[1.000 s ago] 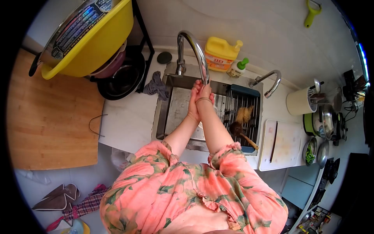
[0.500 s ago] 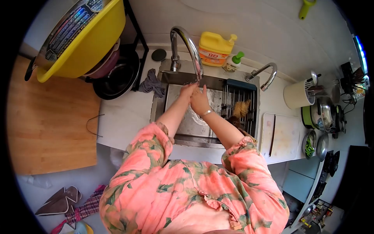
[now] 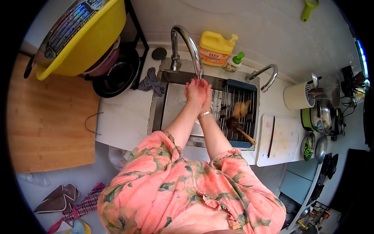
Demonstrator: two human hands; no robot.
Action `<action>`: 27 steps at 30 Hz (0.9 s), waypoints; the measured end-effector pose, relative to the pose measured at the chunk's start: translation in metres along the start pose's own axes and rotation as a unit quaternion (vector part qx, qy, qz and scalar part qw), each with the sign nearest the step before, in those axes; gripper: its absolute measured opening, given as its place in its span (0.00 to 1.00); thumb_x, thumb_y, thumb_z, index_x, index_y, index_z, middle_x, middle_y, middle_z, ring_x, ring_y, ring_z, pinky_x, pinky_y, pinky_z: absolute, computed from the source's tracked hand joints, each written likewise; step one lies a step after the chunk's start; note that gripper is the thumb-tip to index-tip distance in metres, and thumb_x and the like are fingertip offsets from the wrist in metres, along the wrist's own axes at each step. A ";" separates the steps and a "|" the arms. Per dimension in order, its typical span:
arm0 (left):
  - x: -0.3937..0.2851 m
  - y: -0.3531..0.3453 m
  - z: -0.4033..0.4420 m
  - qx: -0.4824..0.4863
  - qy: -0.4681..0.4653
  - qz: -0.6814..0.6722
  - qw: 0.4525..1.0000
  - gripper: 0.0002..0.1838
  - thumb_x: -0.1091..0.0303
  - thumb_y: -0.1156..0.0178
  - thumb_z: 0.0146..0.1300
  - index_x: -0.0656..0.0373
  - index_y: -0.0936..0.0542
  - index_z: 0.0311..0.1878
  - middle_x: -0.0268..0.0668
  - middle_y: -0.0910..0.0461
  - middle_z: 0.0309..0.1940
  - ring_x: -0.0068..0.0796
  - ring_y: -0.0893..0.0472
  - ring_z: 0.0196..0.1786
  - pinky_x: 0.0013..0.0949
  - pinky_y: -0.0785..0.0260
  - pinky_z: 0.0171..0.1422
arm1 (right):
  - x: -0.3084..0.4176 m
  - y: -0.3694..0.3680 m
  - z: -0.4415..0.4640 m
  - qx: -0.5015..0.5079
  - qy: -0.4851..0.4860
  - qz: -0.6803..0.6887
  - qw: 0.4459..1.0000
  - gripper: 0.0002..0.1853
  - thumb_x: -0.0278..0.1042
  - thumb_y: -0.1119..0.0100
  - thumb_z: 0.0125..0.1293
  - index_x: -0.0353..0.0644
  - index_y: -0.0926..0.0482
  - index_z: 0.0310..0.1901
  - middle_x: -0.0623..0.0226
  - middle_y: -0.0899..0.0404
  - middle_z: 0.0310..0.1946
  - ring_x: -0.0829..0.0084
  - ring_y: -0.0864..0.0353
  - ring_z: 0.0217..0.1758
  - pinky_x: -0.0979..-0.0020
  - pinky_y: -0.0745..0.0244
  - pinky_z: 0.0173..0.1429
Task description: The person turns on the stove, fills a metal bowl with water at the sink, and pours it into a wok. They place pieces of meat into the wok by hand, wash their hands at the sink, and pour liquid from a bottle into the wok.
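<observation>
Under the curved chrome faucet (image 3: 187,37), my left hand (image 3: 196,92) is held palm up, its fingers stretched toward the spout and holding no object. Right beside it and touching it, my right hand (image 3: 207,96) is partly hidden, also open and cupped with the palm turned up. A silver bracelet (image 3: 204,114) circles my right wrist. Both hands are above the steel sink (image 3: 175,101). To their right, a dark drying rack (image 3: 240,84) spans the sink, bearing a tan scrubber (image 3: 241,109) and a brown brush (image 3: 233,124) with a wooden handle.
Behind the sink stand a yellow detergent jug (image 3: 215,48), a green-topped pump bottle (image 3: 233,62) and a second, smaller faucet (image 3: 265,76). A grey cloth (image 3: 152,82) lies at the left rim. A white cutting board (image 3: 282,138) is on the right, a yellow basin (image 3: 85,43) upper left.
My hands were pressed together with the fingers overlapping; now they are side by side, palms up under the spout. My right forearm has shifted left, uncovering the brush on the rack.
</observation>
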State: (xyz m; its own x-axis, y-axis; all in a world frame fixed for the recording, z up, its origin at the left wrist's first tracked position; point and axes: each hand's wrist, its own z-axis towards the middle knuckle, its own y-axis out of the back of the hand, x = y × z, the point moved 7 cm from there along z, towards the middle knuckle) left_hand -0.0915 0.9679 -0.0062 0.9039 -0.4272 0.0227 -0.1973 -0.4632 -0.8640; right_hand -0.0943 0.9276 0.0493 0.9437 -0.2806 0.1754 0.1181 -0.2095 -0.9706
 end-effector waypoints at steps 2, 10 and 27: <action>-0.011 0.009 0.015 0.018 0.012 0.030 0.999 0.05 0.68 0.48 0.59 0.57 0.27 0.29 0.35 0.24 0.25 0.33 0.24 0.28 0.34 0.28 0.35 | -0.022 0.015 -0.016 -0.033 -0.082 -0.028 0.996 0.25 0.49 0.44 0.59 0.41 0.34 0.52 0.57 0.28 0.45 0.65 0.27 0.46 0.68 0.29 0.52; -0.044 -0.014 -0.024 0.165 -0.321 0.812 0.458 0.11 0.61 0.48 0.61 0.57 0.23 0.39 0.42 0.22 0.35 0.37 0.22 0.39 0.33 0.30 0.44 | -0.039 0.071 -0.005 -0.162 -0.048 -0.326 0.930 0.26 0.46 0.45 0.59 0.43 0.37 0.55 0.65 0.27 0.40 0.65 0.26 0.41 0.67 0.28 0.44; -0.156 -0.035 0.015 -0.053 -0.123 0.373 0.918 0.36 0.54 0.50 0.62 0.59 0.51 0.67 0.38 0.57 0.70 0.39 0.57 0.71 0.45 0.61 0.69 | 0.016 0.107 -0.029 -0.158 -0.078 -0.658 0.732 0.35 0.60 0.64 0.64 0.34 0.37 0.59 0.54 0.39 0.62 0.59 0.44 0.67 0.65 0.51 0.67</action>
State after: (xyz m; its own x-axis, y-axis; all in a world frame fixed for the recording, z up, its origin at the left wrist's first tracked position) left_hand -0.2200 1.0628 0.0130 0.5573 -0.4746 -0.6813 -0.8208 -0.1913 -0.5382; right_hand -0.0753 0.8739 -0.0467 0.1041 0.4635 0.8800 0.9029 -0.4151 0.1118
